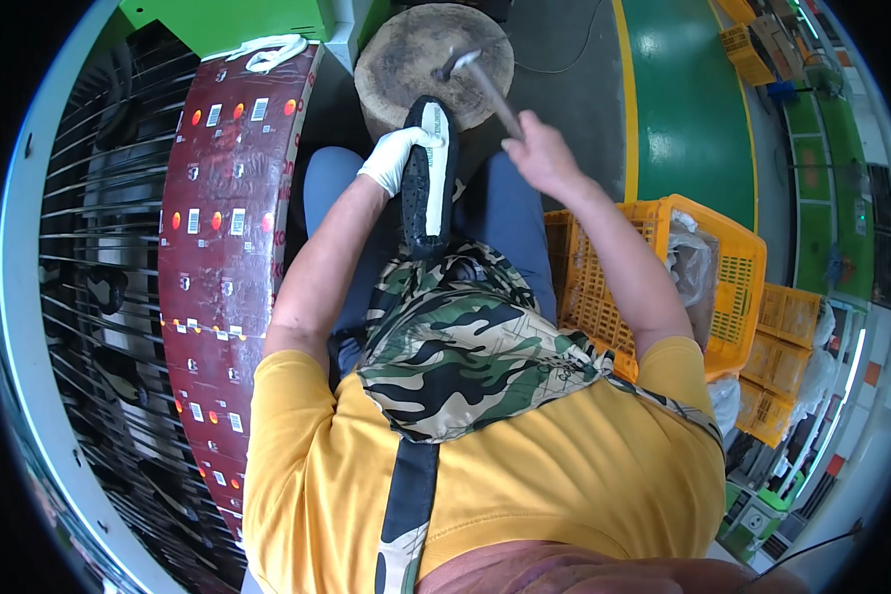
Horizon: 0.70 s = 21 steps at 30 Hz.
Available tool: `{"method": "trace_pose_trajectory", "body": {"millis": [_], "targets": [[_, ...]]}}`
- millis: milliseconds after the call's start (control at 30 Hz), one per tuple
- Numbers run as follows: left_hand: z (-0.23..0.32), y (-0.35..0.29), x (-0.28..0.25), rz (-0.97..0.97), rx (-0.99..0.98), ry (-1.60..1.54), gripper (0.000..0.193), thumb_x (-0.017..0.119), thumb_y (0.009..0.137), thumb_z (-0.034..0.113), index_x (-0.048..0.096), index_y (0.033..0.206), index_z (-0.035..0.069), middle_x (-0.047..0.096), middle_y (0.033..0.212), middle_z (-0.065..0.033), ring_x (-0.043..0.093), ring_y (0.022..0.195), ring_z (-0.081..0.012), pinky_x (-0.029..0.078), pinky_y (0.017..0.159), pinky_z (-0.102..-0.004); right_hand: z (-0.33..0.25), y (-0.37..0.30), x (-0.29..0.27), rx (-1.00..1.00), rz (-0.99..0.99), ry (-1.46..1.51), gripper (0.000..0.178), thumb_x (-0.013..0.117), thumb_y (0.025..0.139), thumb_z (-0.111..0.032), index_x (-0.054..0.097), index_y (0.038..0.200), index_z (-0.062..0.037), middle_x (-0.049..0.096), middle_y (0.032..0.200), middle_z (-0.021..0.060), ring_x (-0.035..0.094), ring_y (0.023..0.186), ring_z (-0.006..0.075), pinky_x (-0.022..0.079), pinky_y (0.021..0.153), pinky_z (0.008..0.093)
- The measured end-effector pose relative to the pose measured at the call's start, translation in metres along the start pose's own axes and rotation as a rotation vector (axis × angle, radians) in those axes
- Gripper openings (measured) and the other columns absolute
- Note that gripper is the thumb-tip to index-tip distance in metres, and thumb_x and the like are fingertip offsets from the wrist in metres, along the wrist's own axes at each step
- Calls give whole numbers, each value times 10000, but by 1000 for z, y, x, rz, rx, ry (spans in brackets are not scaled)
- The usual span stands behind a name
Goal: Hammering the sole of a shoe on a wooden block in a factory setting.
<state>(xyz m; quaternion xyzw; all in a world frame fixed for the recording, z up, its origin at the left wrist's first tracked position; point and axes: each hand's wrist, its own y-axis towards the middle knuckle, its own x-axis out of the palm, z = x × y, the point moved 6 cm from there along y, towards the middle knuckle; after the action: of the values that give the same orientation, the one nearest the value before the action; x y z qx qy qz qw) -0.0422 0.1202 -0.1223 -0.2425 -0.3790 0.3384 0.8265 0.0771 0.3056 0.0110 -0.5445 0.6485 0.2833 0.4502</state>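
Note:
My left hand [396, 155], in a white glove, grips a black shoe [428, 178] with a white sole, held upright with its toe resting against a round wooden stump [406, 54]. My right hand [543, 150], bare, holds the wooden handle of a hammer [477, 74]. The hammer's metal head hovers over the stump's top, just beyond the shoe's toe. A camouflage apron covers my chest and lap below the shoe.
A dark red cardboard sheet [223, 228] leans along my left side, with a wire rack of dark shoes [99, 287] beyond it. An orange plastic crate [723, 267] stands at my right, more crates [782, 346] behind it. Green floor [693, 109] lies beyond the stump.

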Motion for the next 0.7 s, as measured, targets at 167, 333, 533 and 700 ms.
{"method": "trace_pose_trajectory", "body": {"millis": [167, 333, 533, 700], "targets": [[0, 12, 4, -57, -28, -25, 379, 763, 762, 212, 728, 1073, -4, 765, 923, -156, 735, 768, -282, 608, 769, -399, -5, -1, -10, 132, 331, 324, 280, 674, 937, -203, 515, 1032, 7, 681, 887, 297, 678, 905, 504, 536, 779, 552], [-7, 14, -4, -122, -18, -117, 360, 797, 729, 215, 726, 1024, 20, 746, 873, -142, 709, 741, -283, 576, 725, -401, 23, 7, -7, 193, 104, 162, 312, 690, 926, -255, 547, 1016, 8, 693, 993, 300, 659, 967, 516, 507, 844, 600], [72, -18, 6, 33, 411, -454, 305, 754, 778, 127, 729, 1071, 46, 735, 968, -108, 708, 900, -273, 570, 868, -422, 36, 1, -47, 383, 183, 571, 240, 674, 974, -196, 547, 1019, 3, 618, 696, 115, 601, 480, 191, 488, 472, 373], [111, -33, -10, 191, 980, -549, 461, 783, 790, -5, 647, 1227, 49, 686, 1156, -74, 654, 1069, -228, 521, 977, -400, -25, -12, -76, 133, 465, 564, 222, 667, 983, -162, 509, 1006, -6, 604, 702, 70, 580, 490, 130, 467, 453, 325]]}}
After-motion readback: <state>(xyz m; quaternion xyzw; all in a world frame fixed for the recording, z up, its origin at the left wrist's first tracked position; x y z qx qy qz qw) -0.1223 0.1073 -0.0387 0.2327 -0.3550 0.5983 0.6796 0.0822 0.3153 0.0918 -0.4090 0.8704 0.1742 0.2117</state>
